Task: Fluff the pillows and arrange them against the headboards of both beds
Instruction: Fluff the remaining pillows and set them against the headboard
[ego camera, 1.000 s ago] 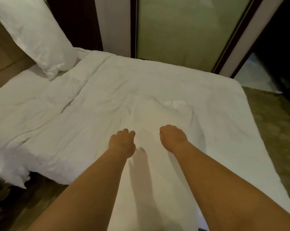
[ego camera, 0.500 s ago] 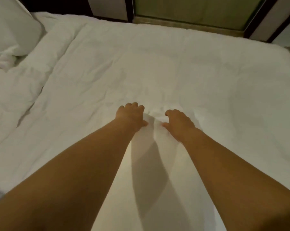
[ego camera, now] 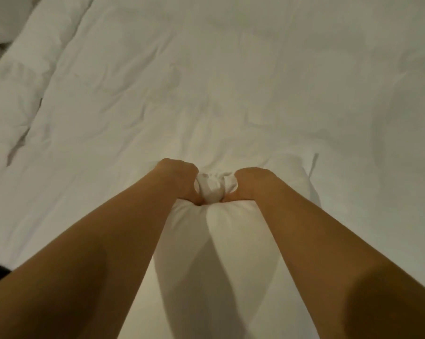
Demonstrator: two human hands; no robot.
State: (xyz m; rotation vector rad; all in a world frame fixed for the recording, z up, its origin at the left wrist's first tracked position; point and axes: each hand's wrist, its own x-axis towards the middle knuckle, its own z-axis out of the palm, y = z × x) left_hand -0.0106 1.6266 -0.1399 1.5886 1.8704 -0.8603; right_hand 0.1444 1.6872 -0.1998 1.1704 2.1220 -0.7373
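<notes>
While left hand and right hand clench the plump white fabric pillow at its bunched end, shake briskly, both grips firm.

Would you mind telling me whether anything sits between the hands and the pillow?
Nothing visible does: the left hand and right hand both grip the pillow directly at its bunched end. Its destination is out of view, so that path cannot be judged.
</notes>
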